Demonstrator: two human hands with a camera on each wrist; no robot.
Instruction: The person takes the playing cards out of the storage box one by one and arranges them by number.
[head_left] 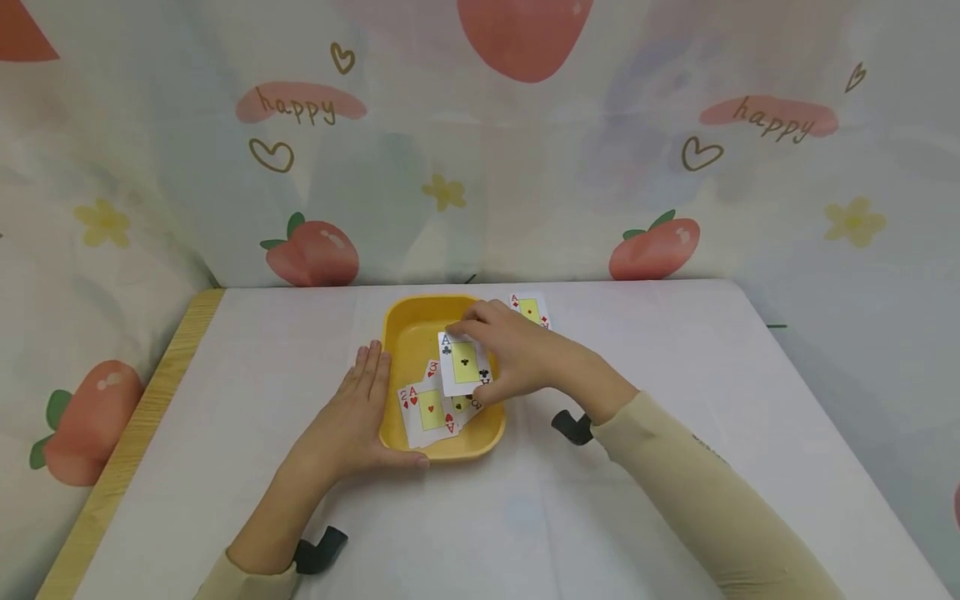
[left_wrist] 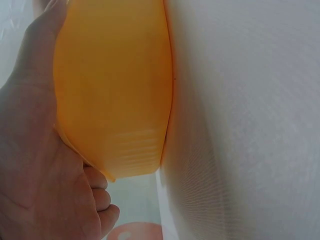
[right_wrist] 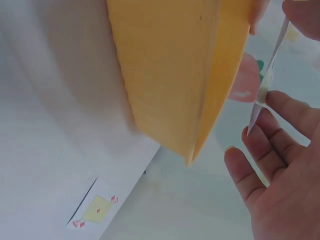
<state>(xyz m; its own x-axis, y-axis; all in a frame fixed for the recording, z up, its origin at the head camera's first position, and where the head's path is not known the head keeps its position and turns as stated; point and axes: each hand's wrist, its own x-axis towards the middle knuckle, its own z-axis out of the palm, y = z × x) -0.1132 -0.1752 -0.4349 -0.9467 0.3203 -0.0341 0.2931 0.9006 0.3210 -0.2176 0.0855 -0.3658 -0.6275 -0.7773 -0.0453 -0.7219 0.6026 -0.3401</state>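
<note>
A yellow plastic tray [head_left: 411,337] stands on the table with several playing cards lying in its near half, an ace of hearts [head_left: 431,410] on top of others. Over these cards my right hand [head_left: 517,354] pinches an ace of clubs [head_left: 464,364] between thumb and fingers, face up. The right wrist view shows that card [right_wrist: 270,75] edge-on, above the tray's rim. My left hand [head_left: 348,429] rests along the tray's left side, fingers straight and thumb lying by the near rim. From the left wrist, the tray's outer wall [left_wrist: 112,90] fills the middle.
An ace of diamonds [head_left: 529,309] lies face up on the white tablecloth [head_left: 660,350], just beyond the tray's far right corner and partly behind my right hand. A patterned cloth backdrop [head_left: 525,183] hangs behind the table. Bare wood [head_left: 135,425] shows along the left edge.
</note>
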